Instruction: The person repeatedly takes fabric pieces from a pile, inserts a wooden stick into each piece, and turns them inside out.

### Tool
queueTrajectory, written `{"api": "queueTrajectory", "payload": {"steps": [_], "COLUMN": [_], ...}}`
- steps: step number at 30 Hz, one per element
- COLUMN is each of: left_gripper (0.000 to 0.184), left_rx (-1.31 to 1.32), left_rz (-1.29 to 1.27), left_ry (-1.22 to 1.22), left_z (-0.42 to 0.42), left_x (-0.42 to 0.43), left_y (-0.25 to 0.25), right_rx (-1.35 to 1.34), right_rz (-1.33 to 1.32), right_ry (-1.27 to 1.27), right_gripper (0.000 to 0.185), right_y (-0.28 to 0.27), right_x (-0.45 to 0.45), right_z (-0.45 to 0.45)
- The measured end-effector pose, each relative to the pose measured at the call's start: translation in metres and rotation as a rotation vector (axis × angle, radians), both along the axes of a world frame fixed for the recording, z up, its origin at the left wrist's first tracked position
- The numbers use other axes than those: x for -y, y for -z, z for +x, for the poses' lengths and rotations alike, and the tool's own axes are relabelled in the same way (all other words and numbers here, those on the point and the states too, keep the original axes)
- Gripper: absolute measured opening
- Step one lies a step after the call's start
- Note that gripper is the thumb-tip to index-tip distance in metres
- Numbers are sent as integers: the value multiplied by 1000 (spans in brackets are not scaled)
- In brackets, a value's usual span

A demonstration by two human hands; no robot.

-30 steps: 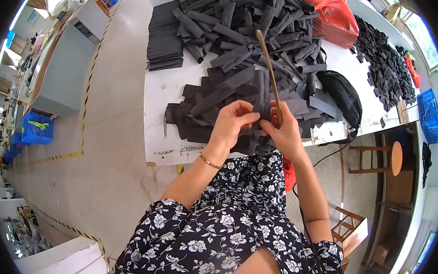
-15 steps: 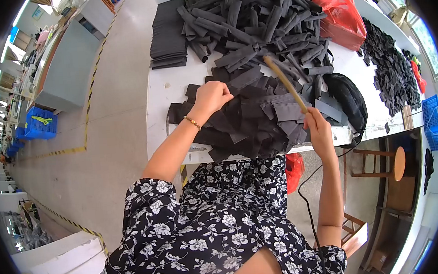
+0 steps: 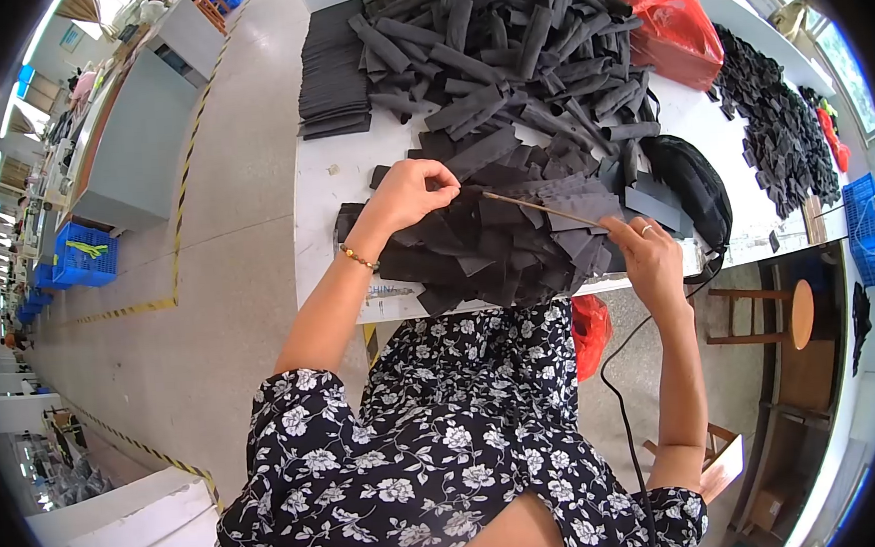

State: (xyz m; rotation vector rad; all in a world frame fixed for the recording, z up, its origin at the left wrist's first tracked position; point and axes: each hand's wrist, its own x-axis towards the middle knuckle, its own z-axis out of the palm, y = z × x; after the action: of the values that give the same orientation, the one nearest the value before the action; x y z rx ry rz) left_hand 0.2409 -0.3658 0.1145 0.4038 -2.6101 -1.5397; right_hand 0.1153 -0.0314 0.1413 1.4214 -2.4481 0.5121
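My right hand (image 3: pixel 647 258) grips one end of a flat, light-brown wooden stick (image 3: pixel 546 209), which lies nearly level above the dark pieces and points left. The stick's far tip is close to my left hand (image 3: pixel 415 197). The thumb and forefinger of that hand are pinched together, and whatever is between them is too small to make out. Beneath both hands spreads a loose heap of dark grey flat pieces (image 3: pixel 496 240) on the white table (image 3: pixel 325 195). Farther back lies a big pile of dark rolled pieces (image 3: pixel 534 42).
A neat dark stack (image 3: pixel 330 74) stands at the back left. On the right are a red plastic bag (image 3: pixel 672 39), a black mesh item (image 3: pixel 695 193) and another dark heap (image 3: pixel 774 123). A black cord (image 3: pixel 621 413) hangs by my right arm. Below stands a wooden stool (image 3: pixel 799 314).
The stick has swung down from a raised, forward-pointing angle to nearly level, its tip now by my left fingers. My right hand has moved slightly right and down; my left hand has barely shifted.
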Motion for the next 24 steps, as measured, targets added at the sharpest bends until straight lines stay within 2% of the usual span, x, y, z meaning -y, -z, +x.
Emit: {"api": "queueTrajectory", "payload": {"steps": [3,6,8,10,11,12,14,15,16,17,18,20,21,24], "left_gripper": [13,11,13,16,28,37,70,57,45,35,31,28,29,29], "left_rx": [-5,-232,-306,-668,-762,-876,-1015,-933,-798,-601,-512,-500,-496,-498], "left_rz": [70,-152,-322,-714,-731,-635,-37,355,858,1240,1542,1544,1534,1521], "left_ry": [7,181,392,359,192,-90,-531,-279,-92,-38,-15,-195,-254,-253], "left_z": [0,-8,-13,0,11,21,29,24,19,15,17,15,14,12], "left_x": [-3,-30,-58,-84,-87,-80,-72,-71,-71,-71,-94,-108,-112,-114], "left_y": [-3,-9,-17,-37,-55,-57,-45,-19,8,34,33,37,31,31], "right_rx": [-1,141,322,491,669,847,1110,1195,1284,1270,1238,897,836,577], "right_rz": [14,-27,-83,-324,-317,-309,-309,-318,-314,-319,-317,-434,-449,-532], "right_ry": [-25,-50,-107,-233,-183,-130,-86,-100,-115,-102,-29,-6,53,20], "right_gripper": [24,25,28,29,29,29,29,30,30,28,27,27,29,24], "right_y": [2,9,13,36,35,34,32,32,31,37,41,56,51,57], "right_x": [3,25,49,60,61,61,62,65,68,74,78,85,88,89], "right_z": [2,20,39,46,49,53,61,65,70,76,82,93,102,116]}}
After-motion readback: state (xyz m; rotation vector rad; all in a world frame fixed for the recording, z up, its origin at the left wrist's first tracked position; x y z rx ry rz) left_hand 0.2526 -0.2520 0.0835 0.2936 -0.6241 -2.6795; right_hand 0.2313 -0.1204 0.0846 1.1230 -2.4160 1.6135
